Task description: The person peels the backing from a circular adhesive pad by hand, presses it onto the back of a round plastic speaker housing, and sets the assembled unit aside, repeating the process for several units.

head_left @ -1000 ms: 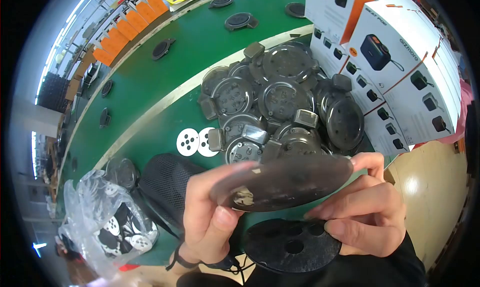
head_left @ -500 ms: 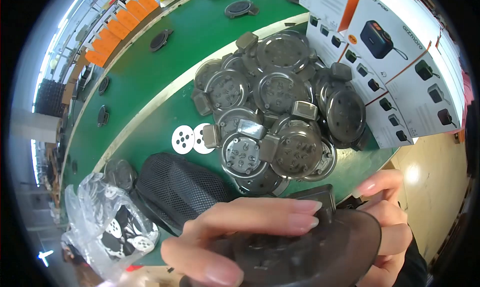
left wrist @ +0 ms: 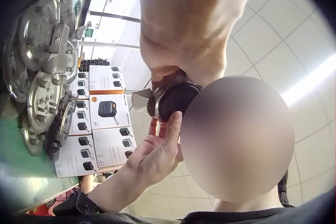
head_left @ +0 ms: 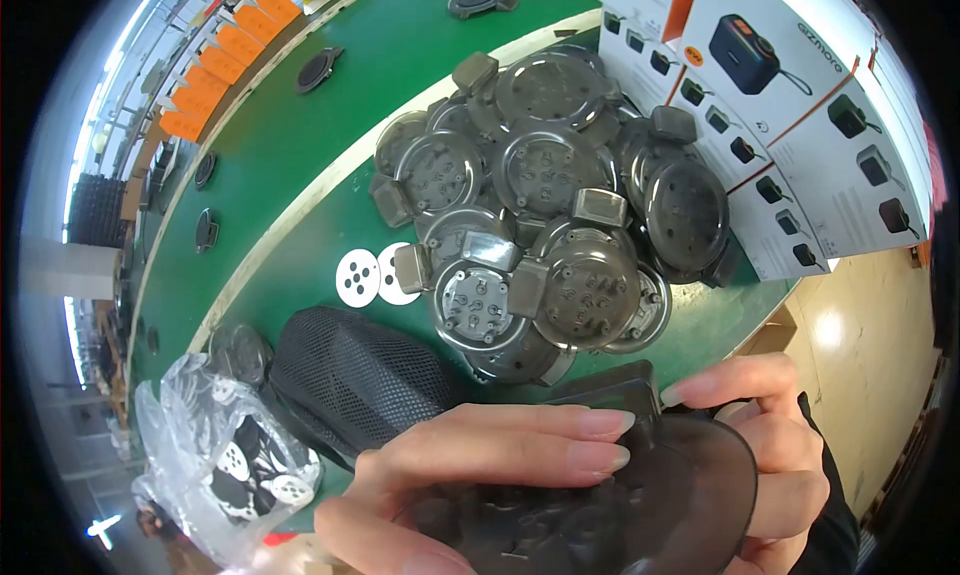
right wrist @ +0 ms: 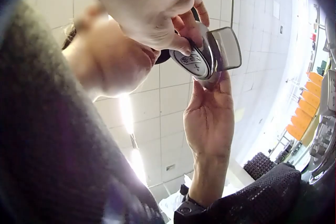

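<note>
A dark see-through round plastic casing [head_left: 690,475] with a boxy tab is held low in front of the body. My left hand [head_left: 470,475] grips it, two fingers lying across its outer face. In the right wrist view the casing's pale inner side [right wrist: 191,65] shows, with the tab [right wrist: 228,48] sticking out. My right hand [head_left: 785,465] is at the casing's right edge with fingers bent. In the left wrist view its thumb lies on a black disc [left wrist: 178,100] at the casing's inner side. From the head view the casing hides this disc.
Several similar casings [head_left: 545,170] are heaped on the green table [head_left: 290,225]. Two white discs with holes [head_left: 358,278] lie left of them. A black mesh pouch [head_left: 355,375] and a clear bag of discs [head_left: 200,465] are nearer left. White printed boxes [head_left: 760,145] stand right.
The casing has turned its outer face up and dropped lower, closer to the body. The black disc, earlier apart below it in the right hand, has gone behind it in the head view.
</note>
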Motion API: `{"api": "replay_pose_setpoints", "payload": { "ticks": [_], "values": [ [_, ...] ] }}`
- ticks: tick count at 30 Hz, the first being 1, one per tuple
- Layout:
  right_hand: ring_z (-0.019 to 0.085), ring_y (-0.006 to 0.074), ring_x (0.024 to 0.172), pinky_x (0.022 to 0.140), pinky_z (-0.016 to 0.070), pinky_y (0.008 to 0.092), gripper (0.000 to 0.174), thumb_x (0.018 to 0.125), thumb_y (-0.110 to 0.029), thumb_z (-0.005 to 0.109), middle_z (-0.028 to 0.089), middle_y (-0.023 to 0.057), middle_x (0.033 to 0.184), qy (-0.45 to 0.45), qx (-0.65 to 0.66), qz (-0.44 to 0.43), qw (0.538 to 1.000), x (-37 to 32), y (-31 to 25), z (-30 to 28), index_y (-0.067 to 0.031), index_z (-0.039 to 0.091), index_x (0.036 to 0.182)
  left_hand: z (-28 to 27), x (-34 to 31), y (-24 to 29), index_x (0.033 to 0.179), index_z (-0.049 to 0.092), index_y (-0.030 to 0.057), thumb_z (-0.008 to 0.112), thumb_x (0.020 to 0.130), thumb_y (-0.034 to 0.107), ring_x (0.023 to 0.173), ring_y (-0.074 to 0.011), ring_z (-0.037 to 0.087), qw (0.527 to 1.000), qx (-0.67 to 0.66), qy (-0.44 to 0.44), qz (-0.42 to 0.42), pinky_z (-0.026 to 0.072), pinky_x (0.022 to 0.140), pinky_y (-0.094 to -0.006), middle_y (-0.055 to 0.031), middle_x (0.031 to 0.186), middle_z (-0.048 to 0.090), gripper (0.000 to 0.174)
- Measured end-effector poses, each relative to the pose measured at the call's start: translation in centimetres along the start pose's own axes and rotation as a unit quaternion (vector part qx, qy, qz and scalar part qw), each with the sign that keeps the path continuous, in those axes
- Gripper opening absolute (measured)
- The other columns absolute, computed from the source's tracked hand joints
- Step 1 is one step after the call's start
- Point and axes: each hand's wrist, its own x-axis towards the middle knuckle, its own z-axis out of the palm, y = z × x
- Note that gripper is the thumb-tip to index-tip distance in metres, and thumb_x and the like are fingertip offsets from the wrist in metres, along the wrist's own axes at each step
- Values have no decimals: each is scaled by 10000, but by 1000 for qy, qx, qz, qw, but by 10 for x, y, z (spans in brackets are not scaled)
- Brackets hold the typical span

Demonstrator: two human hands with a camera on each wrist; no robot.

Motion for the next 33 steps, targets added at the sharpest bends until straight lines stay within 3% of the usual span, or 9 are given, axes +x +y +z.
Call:
{"api": "replay_pose_setpoints", "payload": {
  "ticks": [8, 13, 15, 17, 18, 22, 25, 29, 33],
  "values": [
    [517, 237, 695, 710, 414, 374, 182, 692, -189, 633, 550, 48, 732, 9, -2, 11, 1000, 2, -2, 2, -86, 506, 772, -6, -7, -19, 1204, 366, 188, 219, 931, 373, 952, -434, 480, 996, -29, -2, 79, 442, 835, -525, -284, 931, 471, 361],
    [528, 220, 697, 830, 371, 546, 205, 611, -16, 636, 560, 57, 814, 81, 55, -168, 981, 6, 21, 22, -67, 558, 793, 0, -1, -32, 1135, 379, 111, 326, 901, 250, 939, -432, 517, 988, -55, 51, 138, 460, 801, -491, -320, 950, 491, 277],
    [520, 207, 676, 816, 389, 528, 203, 615, -25, 647, 550, 56, 805, 49, 27, -193, 980, 11, 21, 17, -59, 558, 794, 0, -1, -39, 1135, 383, 82, 354, 887, 204, 944, -422, 523, 985, -49, 63, 154, 460, 801, -475, -322, 965, 495, 278],
    [499, 190, 633, 738, 442, 423, 197, 655, -112, 668, 525, 53, 754, -44, -52, -172, 983, 19, 11, -1, -49, 538, 788, -1, 0, -45, 1134, 387, 53, 382, 873, 159, 949, -413, 529, 982, -41, 73, 171, 460, 802, -459, -324, 980, 498, 282],
    [471, 155, 577, 768, 450, 468, 213, 646, -85, 683, 503, 58, 758, -52, -60, -174, 981, 19, 12, -3, -13, 556, 802, -1, 0, -47, 1134, 389, 39, 395, 866, 136, 952, -408, 532, 980, -37, 75, 178, 460, 803, -450, -325, 988, 500, 285],
    [471, 147, 552, 810, 434, 485, 231, 659, -114, 720, 522, 68, 724, -96, -98, -115, 984, 25, 8, -5, -11, 558, 787, -5, 1, -54, 1133, 398, -19, 451, 838, 44, 963, -390, 545, 976, -29, 85, 199, 460, 804, -418, -329, 1018, 507, 306],
    [497, 151, 570, 831, 423, 489, 239, 653, -97, 739, 545, 72, 703, -31, -87, -121, 988, 24, 15, 5, -20, 552, 781, -6, 2, -55, 1132, 405, -62, 493, 817, -24, 971, -376, 554, 973, -25, 89, 212, 460, 805, -393, -333, 1040, 513, 329],
    [522, 159, 647, 862, 400, 508, 235, 676, -56, 712, 559, 79, 690, -61, -61, -118, 989, 26, 17, 0, -9, 519, 802, -6, 3, -57, 1153, 389, -91, 482, 809, -49, 992, -331, 552, 968, -26, 92, 233, 439, 844, -359, -306, 1054, 516, 359],
    [524, 175, 663, 844, 407, 524, 267, 642, -5, 714, 576, 104, 701, -51, -41, -136, 988, 29, 24, 3, 7, 511, 815, -6, -6, -54, 1148, 347, -118, 485, 806, -69, 997, -274, 546, 975, -2, 119, 188, 436, 841, -316, -274, 1096, 497, 372]
  ]
}}
